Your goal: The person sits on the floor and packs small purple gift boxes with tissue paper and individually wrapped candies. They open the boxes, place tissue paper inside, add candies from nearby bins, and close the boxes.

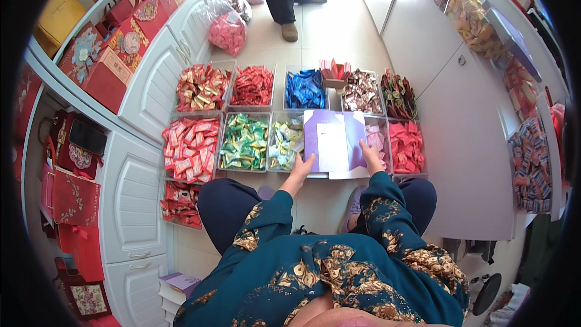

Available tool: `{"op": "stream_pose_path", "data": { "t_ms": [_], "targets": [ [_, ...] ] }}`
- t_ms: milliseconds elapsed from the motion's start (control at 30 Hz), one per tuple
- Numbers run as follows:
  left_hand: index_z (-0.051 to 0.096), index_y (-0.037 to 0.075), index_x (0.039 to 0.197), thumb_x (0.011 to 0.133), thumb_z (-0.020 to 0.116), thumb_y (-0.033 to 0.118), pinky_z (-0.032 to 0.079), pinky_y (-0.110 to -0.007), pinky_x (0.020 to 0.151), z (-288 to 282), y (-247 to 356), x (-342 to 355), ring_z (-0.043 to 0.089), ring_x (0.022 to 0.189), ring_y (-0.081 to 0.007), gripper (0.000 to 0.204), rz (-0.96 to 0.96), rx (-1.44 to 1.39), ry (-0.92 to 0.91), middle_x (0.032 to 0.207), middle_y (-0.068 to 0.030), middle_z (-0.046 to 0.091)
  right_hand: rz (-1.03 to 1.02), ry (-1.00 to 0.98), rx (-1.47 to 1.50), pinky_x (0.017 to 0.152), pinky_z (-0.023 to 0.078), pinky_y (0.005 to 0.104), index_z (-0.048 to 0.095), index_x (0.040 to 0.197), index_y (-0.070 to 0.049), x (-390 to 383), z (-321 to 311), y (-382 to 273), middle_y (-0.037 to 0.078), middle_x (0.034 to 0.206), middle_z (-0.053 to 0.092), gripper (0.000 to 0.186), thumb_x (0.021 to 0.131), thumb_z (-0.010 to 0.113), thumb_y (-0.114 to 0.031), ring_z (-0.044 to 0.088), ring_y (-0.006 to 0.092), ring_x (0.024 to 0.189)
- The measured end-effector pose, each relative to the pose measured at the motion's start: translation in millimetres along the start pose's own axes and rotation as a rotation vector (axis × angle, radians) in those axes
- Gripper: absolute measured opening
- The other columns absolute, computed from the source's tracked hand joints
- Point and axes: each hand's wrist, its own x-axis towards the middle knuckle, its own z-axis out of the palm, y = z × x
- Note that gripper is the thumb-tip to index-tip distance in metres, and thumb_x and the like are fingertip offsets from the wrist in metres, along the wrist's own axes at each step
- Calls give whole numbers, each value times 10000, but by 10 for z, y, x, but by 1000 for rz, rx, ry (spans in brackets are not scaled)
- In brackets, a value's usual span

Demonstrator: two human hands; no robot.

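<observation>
I hold a purple-and-white cardboard box [313,133] in front of me, above the front row of candy bins. My left hand [300,169] grips its near left side, thumb lying along the edge. On the right side, my right hand [371,156] has its thumb on top and its other fingers hidden beneath. Partly covered by the box are a bin of yellow-green wrapped candies [284,145] and one of pale pink candies [376,136]. To the left sit green wrapped candies [244,140]; to the right, bright pink ones [407,145].
Behind stand bins of red [252,85], blue [304,89] and brown candies [362,92]. Red-packed candies [192,148] lie left. Another person's leg and shoe [289,32] show at the far end. Cabinets [136,206] flank both sides. Purple-white boxes [180,284] are stacked lower left.
</observation>
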Motion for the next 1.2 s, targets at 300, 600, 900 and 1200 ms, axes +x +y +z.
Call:
{"op": "stream_pose_path", "data": {
  "t_ms": [300,600,900,1200],
  "targets": [
    [360,19,1363,940,551,342,450,-340,910,53,53,213,540,1088,-201,566,-87,-126,-102,1255,-110,525,177,-412,195,953,388,422,434,1319,66,-442,-405,-369,204,1280,510,801,822,630,-531,481,293,1174],
    [451,0,1291,916,588,367,438,-330,911,-54,125,364,563,1041,-196,542,-33,-75,-73,1182,-116,581,99,-544,409,857,478,291,508,1249,63,-508,-181,-29,167,1155,610,642,823,691,-381,607,210,999],
    [406,-24,1333,852,623,250,417,-364,948,94,344,278,538,1144,-327,595,366,705,222,1270,-215,529,-152,-81,-166,1049,332,460,271,1372,85,-514,-12,-294,288,1338,412,861,770,676,-378,389,425,1258],
    [254,-99,1397,802,665,363,273,-372,1096,181,573,148,308,1337,-378,858,298,646,73,1426,-283,309,-257,140,-133,971,405,443,470,1181,117,-488,140,-306,311,1187,529,640,775,676,-333,502,433,1133]
  ]
}}
